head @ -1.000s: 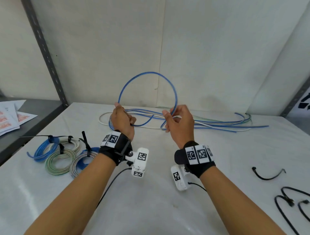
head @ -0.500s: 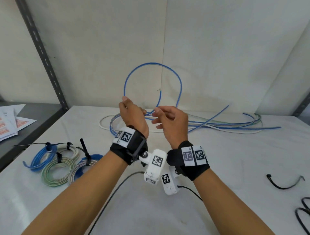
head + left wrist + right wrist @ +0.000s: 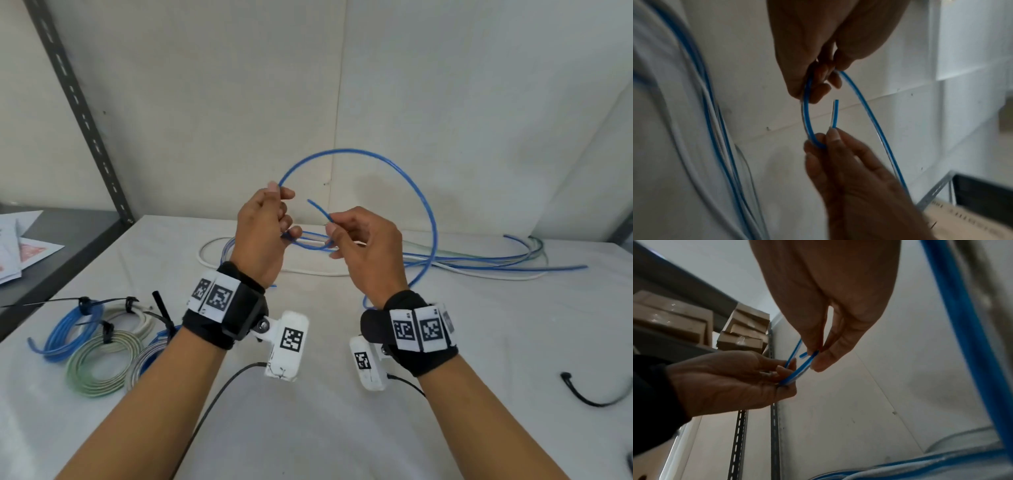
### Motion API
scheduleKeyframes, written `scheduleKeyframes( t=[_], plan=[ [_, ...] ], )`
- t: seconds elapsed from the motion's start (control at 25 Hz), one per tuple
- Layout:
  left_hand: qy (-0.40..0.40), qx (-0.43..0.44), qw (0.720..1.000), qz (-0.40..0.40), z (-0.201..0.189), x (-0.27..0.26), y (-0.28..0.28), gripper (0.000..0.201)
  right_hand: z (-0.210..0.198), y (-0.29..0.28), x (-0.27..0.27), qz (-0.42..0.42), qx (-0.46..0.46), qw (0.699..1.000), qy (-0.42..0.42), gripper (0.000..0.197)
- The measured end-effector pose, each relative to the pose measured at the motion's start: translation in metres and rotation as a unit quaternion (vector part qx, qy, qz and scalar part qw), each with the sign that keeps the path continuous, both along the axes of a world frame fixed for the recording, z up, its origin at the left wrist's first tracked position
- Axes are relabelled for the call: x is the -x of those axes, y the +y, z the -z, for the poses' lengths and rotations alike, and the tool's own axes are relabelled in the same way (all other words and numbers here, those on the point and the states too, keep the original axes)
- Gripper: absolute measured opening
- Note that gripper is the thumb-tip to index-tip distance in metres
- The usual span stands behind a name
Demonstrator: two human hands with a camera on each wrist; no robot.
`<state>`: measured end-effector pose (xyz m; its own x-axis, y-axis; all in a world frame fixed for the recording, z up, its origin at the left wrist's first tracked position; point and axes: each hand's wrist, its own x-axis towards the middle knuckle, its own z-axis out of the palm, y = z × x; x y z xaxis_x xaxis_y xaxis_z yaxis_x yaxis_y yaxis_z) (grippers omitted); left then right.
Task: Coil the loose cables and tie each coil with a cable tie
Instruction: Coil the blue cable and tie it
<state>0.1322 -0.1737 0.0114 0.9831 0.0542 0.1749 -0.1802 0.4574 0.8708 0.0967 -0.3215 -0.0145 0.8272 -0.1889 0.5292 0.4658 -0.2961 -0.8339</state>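
**Springy blue cable, first loop in hand**

My left hand (image 3: 262, 236) pinches the thin blue plastic-sheathed cable (image 3: 359, 152) between thumb and fingertips, held up above the table. My right hand (image 3: 364, 251) pinches the same cable close to its cut free end (image 3: 317, 207), which sticks up between the two hands. Both grips are clamped on the cable; the left wrist view shows a small loop between the two pinches and a larger arc leaving the left hand's fingers.

That larger arc stands up in the air on its own, so I judge the cable light but springy: it should hold a curve and want to spring open if I let go. The sheath looks smooth, so it may slide through a loose pinch. I would keep hold where the turns cross and gather each new turn there.

The cable trails down to the white table (image 3: 308, 428), joining the loose bundle of blue and white cables (image 3: 479, 262) at the back. Tied coils of blue, green and white cable (image 3: 92, 346) lie at the left; a black cable tie (image 3: 596, 397) waits at the right.

Writing: only square black-and-white coded markers on the wristbands (image 3: 215, 296); the printed papers (image 3: 20, 250) at far left are unreadable.
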Motion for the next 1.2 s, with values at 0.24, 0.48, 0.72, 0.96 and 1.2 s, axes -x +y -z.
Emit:
scheduleKeyframes(
  t=[0.24, 0.48, 0.72, 0.96, 1.2],
  plan=[
    [-0.071, -0.24, 0.968, 0.038, 0.01, 0.008, 0.019, 0.029, -0.003, -0.005, 0.006, 0.006, 0.151, 0.988, -0.032, 0.016],
    [-0.057, -0.302, 0.939, 0.157, -0.002, 0.013, 0.039, 0.022, -0.006, -0.008, 0.011, 0.038, 0.216, 0.974, -0.058, 0.012],
    [-0.066, -0.412, 0.893, 0.167, 0.0, 0.015, 0.043, 0.01, -0.006, -0.001, 0.017, 0.067, 0.255, 0.965, -0.005, 0.036],
    [-0.053, -0.372, 0.918, 0.126, 0.002, 0.013, 0.046, 0.012, -0.019, -0.016, 0.021, 0.141, 0.428, 0.887, 0.099, 0.026],
    [-0.044, -0.197, 0.974, 0.106, -0.002, 0.018, 0.032, 0.018, -0.021, -0.007, 0.018, -0.043, -0.12, 0.99, 0.061, 0.012]
  ],
)
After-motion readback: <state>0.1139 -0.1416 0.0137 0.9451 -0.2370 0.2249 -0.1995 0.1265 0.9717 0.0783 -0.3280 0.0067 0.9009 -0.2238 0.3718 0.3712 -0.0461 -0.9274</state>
